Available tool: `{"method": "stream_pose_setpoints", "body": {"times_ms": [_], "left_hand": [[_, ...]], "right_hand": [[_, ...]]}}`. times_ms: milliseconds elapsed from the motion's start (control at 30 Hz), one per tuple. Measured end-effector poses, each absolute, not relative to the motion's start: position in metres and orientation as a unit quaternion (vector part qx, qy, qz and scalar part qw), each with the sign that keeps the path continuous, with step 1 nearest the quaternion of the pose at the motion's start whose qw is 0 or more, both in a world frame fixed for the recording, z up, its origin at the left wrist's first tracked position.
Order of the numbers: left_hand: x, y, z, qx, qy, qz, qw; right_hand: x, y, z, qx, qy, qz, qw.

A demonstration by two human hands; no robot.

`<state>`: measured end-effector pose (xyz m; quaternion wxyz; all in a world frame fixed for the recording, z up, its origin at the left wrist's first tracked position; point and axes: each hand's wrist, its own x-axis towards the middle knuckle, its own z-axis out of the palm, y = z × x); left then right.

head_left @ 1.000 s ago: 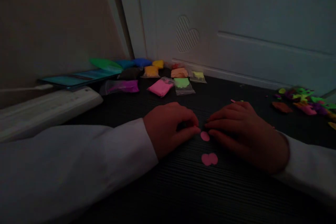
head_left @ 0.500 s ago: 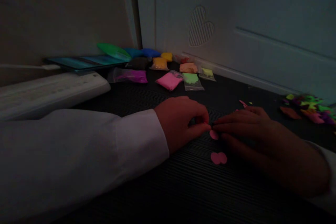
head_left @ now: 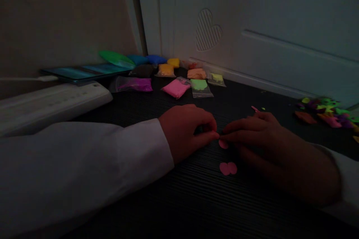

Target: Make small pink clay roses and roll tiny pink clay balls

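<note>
A: At which step, judging by the hands?

B: Probably at handling small flat pink pieces, with both hands brought close together low over the dark worktop.

A: And the fingers?

B: On the left hand, thumb and forefinger together at the tips; too dark to tell whether pinching anything. On the right hand, fingers straight, side by side, reaching just beside the left fingertips. Cannot tell whether clamped on anything there, with the thumb lost in shadow.

A: Where to look for the pink disc?

B: On the worktop, right by those meeting fingertips, partly hidden by the right fingers. Cannot tell whether touched or only screened. Nearer the wearer, apart from both hands: an overlapped pink pair.

A: Calling for what next?

B: By the look of it, for a light touch at the edge; likely easy to crease or dent.

A: Looking like what?

B: Thin, flat, plain pink, roundish as far as visible. In the pair, two rounds lapped side by side, notched at the join. Similar in colour to the pink bag farther back.
</note>
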<state>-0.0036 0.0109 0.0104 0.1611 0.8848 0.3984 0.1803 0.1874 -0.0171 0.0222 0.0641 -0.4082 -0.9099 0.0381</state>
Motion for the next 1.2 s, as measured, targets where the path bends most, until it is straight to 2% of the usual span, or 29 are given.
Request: {"method": "stream_pose_setpoints", "body": {"times_ms": [567, 833, 1200], "left_hand": [[-0.003, 0.009, 0.009, 0.879, 0.401, 0.208, 0.155], [-0.002, 0.008, 0.006, 0.874, 0.399, 0.233, 0.154], [-0.003, 0.008, 0.007, 0.876, 0.382, 0.232, 0.179]], "right_hand": [[0.185, -0.020, 0.017, -0.426, -0.898, 0.035, 0.103], [0.185, -0.020, 0.014, -0.387, -0.903, -0.008, 0.188], [0.190, -0.017, 0.007, -0.320, -0.915, -0.048, 0.241]]}}
